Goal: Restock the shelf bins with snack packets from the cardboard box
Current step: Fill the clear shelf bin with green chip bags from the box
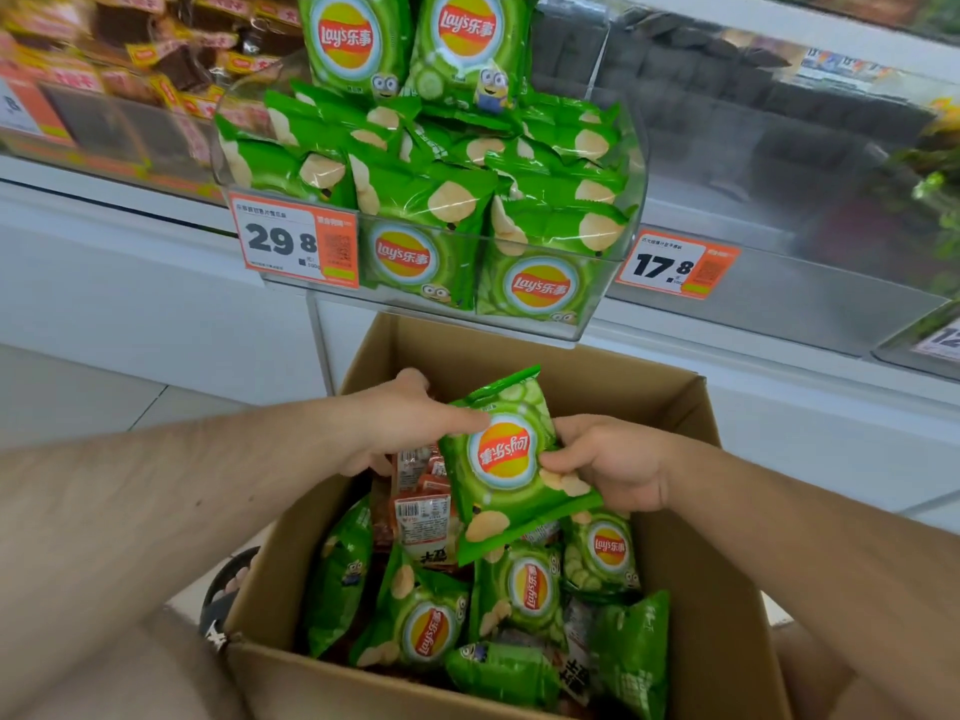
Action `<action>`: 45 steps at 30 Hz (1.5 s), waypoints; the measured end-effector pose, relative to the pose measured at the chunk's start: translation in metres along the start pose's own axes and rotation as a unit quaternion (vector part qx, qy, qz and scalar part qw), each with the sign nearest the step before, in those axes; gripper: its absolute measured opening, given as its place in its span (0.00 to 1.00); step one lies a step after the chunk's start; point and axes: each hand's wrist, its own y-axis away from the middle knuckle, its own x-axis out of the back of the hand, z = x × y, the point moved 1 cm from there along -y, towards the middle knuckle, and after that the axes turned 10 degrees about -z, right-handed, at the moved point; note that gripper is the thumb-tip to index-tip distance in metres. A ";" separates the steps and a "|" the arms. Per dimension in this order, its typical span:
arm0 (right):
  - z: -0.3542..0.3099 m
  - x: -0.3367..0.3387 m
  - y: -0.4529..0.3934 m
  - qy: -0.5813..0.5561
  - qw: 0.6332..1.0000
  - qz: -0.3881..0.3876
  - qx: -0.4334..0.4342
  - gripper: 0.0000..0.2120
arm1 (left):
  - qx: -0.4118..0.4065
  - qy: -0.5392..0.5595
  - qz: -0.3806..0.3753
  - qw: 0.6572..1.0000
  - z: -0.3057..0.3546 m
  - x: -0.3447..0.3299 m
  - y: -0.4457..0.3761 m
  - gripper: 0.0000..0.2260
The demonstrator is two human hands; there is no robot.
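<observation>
Both hands pinch one green Lay's packet [506,462] above the cardboard box [691,511]: left hand [410,423] at its upper edge, right hand [608,462] at its right side. Step judged: pick-up. Next, lift it to the already heaped clear shelf bin [618,262].

Both hands, left [410,428] and right [608,459], grip green chip packet [506,459] over open cardboard box [691,563].

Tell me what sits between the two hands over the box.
In the head view, one green chip packet, logo upside down, held by left hand and right hand.
</observation>
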 end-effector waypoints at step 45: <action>0.069 0.066 -0.027 0.726 0.602 0.126 -0.307 0.41 | -0.021 0.065 -0.062 0.996 -0.013 -0.003 -0.031 0.24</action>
